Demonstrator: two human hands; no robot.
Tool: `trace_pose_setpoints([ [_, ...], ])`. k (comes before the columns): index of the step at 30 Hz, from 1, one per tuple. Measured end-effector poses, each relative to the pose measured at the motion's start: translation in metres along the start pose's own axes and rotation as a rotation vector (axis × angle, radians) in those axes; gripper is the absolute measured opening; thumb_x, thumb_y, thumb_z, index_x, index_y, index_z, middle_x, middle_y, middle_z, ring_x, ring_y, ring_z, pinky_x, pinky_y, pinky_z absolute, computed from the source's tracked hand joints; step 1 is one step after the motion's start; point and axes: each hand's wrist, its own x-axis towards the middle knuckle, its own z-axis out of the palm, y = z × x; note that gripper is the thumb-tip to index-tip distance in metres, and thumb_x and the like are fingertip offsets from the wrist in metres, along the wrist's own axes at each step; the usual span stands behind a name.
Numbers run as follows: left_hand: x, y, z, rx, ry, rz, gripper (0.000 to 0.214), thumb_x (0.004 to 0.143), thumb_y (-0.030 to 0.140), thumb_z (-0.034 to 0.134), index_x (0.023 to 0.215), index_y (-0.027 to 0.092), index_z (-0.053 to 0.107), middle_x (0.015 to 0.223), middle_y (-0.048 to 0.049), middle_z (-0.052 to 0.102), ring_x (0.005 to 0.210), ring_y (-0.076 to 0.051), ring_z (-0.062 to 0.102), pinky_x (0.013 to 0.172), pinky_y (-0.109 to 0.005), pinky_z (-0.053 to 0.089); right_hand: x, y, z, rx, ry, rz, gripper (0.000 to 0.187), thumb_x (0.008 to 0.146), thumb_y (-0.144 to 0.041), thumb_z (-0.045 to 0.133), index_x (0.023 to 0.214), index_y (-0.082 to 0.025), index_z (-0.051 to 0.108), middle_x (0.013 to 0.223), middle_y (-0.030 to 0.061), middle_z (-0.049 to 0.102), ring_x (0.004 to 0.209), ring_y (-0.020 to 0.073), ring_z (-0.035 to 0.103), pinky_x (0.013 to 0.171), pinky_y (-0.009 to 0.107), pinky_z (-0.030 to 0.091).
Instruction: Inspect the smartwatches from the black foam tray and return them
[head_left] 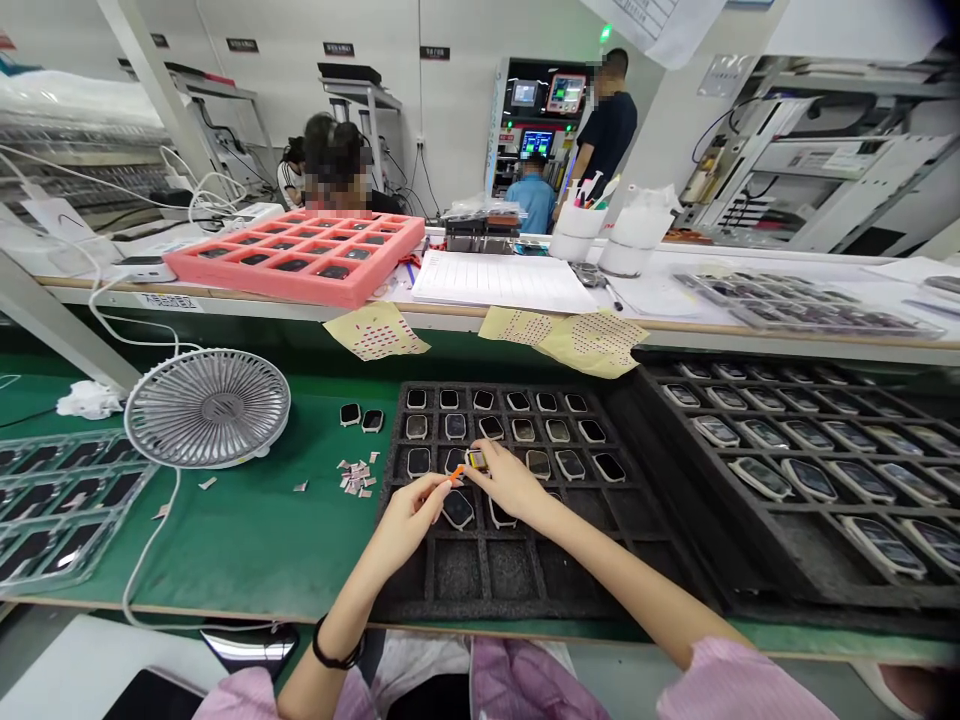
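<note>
Above a black foam tray (pixel 457 570), my two hands meet over a middle row of smartwatch bodies. My left hand (pixel 409 520) is closed, thumb and fingertips pinching a small orange piece (pixel 455 475). Its exact kind is too small to make out. My right hand (pixel 510 482) is closed around a watch case (pixel 475 458) that shows a yellow patch, with the fingers covering much of it. The orange piece is right beside this case; whether they touch, I cannot tell. Square watches with dark faces, such as this watch (pixel 457 510), fill several pockets around the hands.
Left of the tray lie a pile of small pinkish strips (pixel 357 476) and two dark watch faces (pixel 361 416). A round fan (pixel 214 408) stands beside a clear tray (pixel 67 510). Another black tray (pixel 825 440) is at right. The shelf holds a pink foam tray (pixel 360 292).
</note>
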Motion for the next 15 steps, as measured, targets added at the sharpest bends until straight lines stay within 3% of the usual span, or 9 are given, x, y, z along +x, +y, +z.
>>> trace_pose_setpoints([
  [4,-0.001,-0.003,-0.002,0.025,-0.004,0.001,0.045,0.089,0.050,0.044,0.102,0.013,0.067,0.056,0.0053,0.039,0.054,-0.011,0.036,0.052,-0.022,0.027,0.004,-0.009,0.003,-0.053,-0.054,0.062,0.024,0.087,-0.024,0.054,0.109,-0.015,0.052,0.111,0.0176,0.060,0.107,0.0300,0.058,0.089,0.040,0.040],
  [10,-0.002,-0.005,-0.003,0.016,-0.001,-0.016,0.048,0.089,0.052,0.043,0.100,0.012,0.066,0.054,0.0059,0.038,0.051,-0.010,0.035,0.051,-0.022,0.027,0.012,0.009,-0.003,0.199,-0.068,0.075,0.031,0.083,-0.018,0.052,0.114,-0.014,0.053,0.116,0.0170,0.059,0.105,0.0269,0.059,0.090,0.038,0.041],
  [15,-0.002,-0.001,-0.002,-0.005,-0.007,-0.012,0.049,0.087,0.054,0.044,0.098,0.012,0.067,0.052,0.0061,0.038,0.049,-0.010,0.035,0.049,-0.022,0.028,0.015,0.030,-0.007,0.544,-0.129,0.130,0.039,0.093,-0.036,0.030,0.120,-0.015,0.050,0.091,0.0099,0.065,0.074,0.0195,0.066,0.062,0.031,0.049],
])
